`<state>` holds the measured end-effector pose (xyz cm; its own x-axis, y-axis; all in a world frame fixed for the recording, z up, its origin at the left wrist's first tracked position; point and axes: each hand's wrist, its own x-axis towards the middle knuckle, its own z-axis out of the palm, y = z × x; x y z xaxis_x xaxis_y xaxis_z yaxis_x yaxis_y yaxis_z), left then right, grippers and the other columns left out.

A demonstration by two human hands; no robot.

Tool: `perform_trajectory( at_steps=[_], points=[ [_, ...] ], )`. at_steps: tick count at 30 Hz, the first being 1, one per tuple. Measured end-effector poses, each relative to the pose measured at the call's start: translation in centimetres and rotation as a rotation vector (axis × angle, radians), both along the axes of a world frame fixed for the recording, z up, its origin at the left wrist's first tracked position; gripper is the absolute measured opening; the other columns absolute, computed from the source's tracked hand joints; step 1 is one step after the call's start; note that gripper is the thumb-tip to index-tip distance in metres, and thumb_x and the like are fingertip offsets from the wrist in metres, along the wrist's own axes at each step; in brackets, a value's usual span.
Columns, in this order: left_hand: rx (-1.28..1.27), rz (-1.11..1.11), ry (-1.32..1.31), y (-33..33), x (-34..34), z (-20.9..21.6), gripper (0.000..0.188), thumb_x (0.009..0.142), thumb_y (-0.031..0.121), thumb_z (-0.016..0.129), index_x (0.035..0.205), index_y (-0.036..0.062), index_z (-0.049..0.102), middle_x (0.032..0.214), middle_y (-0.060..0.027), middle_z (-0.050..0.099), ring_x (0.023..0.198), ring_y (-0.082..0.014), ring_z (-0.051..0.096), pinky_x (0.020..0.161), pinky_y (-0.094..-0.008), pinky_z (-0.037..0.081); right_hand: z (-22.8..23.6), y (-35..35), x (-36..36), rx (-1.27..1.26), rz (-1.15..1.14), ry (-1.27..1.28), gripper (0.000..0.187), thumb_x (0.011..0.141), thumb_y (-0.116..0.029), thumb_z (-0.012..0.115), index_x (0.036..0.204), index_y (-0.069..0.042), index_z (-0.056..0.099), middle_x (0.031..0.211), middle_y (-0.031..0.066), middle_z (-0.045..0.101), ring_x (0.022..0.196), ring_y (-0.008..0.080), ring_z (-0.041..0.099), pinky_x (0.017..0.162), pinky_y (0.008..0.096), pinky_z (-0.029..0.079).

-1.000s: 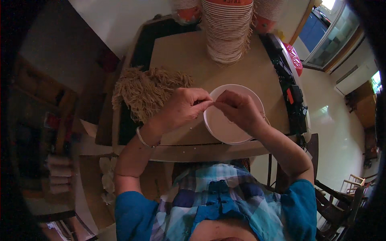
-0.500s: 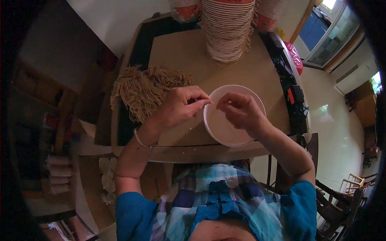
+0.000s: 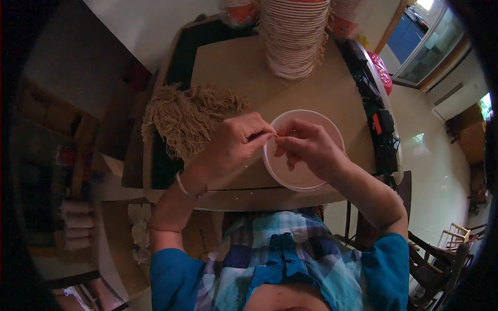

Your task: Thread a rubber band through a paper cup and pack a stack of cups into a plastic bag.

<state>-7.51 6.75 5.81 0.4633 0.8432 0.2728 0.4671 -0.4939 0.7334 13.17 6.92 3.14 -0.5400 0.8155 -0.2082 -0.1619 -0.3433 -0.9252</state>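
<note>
My left hand (image 3: pixel 239 136) is closed in a pinch at the left rim of a round white tub (image 3: pixel 301 182). Over that same tub, my right hand (image 3: pixel 312 146) has thumb and index finger pinched together, its other fingers curled. The two sets of fingertips meet or nearly meet; whatever lies between them is too small to make out. Behind and left of my left hand is a heap of tan strings (image 3: pixel 184 119), loosely bundled. A tall stack of nested white tubs (image 3: pixel 296 44) rises at the far side of the table, with stringy bits hanging along its side.
The tan tabletop (image 3: pixel 223 65) has a few white specks near its front edge. More nested red-and-white tubs (image 3: pixel 239 13) stand at the back. Black objects and cables (image 3: pixel 381 140) line the right edge, beside a red perforated item (image 3: pixel 380 72). Dark chairs (image 3: pixel 433 264) stand at lower right.
My right hand has moved slightly left and its pinched fingertips have come up to those of my left hand. The left hand has shifted only a little to the right.
</note>
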Motion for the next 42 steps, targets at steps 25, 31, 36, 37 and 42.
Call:
perform_trajectory(
  at_steps=[25,31,36,37,42],
  points=[
    [-0.403,0.185,-0.259,-0.8,-1.7,-4.8,0.017,0.090,0.002,0.058,0.105,0.0008,0.065,0.092,-0.0049,0.068,0.082,-0.0097,0.063,0.073,-0.0236,0.052,-0.7,0.6,-0.6,0.091,0.101,-0.433,0.013,0.088,-0.012,0.062,0.089,0.001,0.064,0.063,0.0008,0.054,0.050,0.0070,0.050,0.043,0.0217,0.040],
    [-0.531,0.101,-0.418,-1.0,-2.0,-6.6,0.020,0.092,0.000,0.055,0.111,-0.0005,0.062,0.102,-0.0056,0.065,0.093,-0.0109,0.061,0.082,-0.0251,0.051,-1.2,0.8,-0.6,0.110,0.115,-0.501,0.014,0.088,-0.013,0.062,0.091,0.000,0.065,0.062,0.0010,0.055,0.049,0.0065,0.050,0.042,0.0216,0.040],
    [-0.562,0.109,-0.432,-1.5,-1.8,-6.8,0.022,0.093,0.001,0.054,0.114,-0.0001,0.060,0.103,-0.0050,0.065,0.094,-0.0105,0.061,0.083,-0.0253,0.051,-1.1,0.9,-0.9,0.125,0.122,-0.514,0.014,0.088,-0.015,0.062,0.090,-0.001,0.065,0.061,0.0004,0.055,0.048,0.0062,0.050,0.041,0.0219,0.039],
    [-0.563,0.103,-0.442,-1.5,-1.8,-6.9,0.022,0.093,0.001,0.054,0.114,-0.0001,0.060,0.103,-0.0049,0.065,0.094,-0.0104,0.061,0.083,-0.0254,0.051,-1.2,0.9,-0.9,0.120,0.122,-0.518,0.015,0.088,-0.015,0.062,0.090,-0.001,0.065,0.061,0.0003,0.055,0.048,0.0061,0.050,0.041,0.0219,0.039],
    [-0.550,0.103,-0.435,-1.6,-1.7,-6.9,0.022,0.093,0.002,0.054,0.114,-0.0002,0.060,0.105,-0.0050,0.065,0.095,-0.0103,0.060,0.084,-0.0255,0.051,-1.2,0.9,-1.1,0.125,0.120,-0.538,0.016,0.088,-0.016,0.062,0.090,-0.001,0.064,0.062,0.0001,0.055,0.048,0.0056,0.050,0.040,0.0218,0.039]
  ],
)
